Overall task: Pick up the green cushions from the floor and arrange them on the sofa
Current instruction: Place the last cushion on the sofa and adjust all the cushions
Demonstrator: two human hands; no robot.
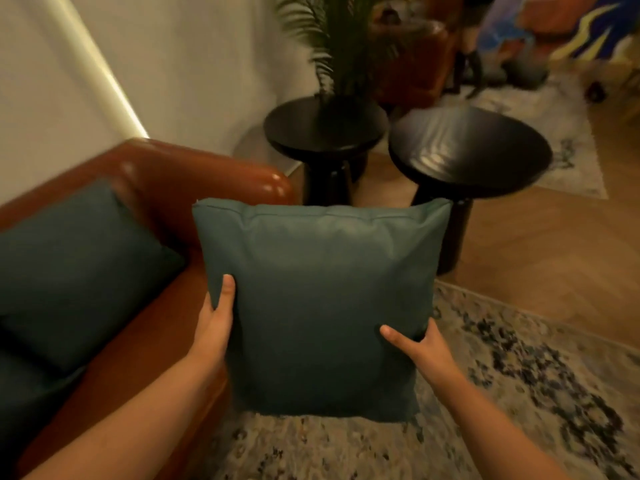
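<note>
Green cushion (322, 299) is hanging upright between both hands, clear of the patterned rug (519, 375) below it. The left hand (213, 327) is gripping its left edge about halfway up, with the thumb lying flat on the front face and the fingers hidden behind. The right hand (420, 348) is pinching the right edge lower down, thumb pressing across the front, fingers likewise out of sight behind. To the left of the grip, the brown leather sofa (207, 171) is showing its rounded arm just beside the held cushion, and a second green cushion (76, 268) is leaning on the seat against the backrest. Beyond the grip, two round black side tables (471, 150) are standing close together on the wooden floor (536, 244), with a plant (343, 39) rising from the left one.
</note>
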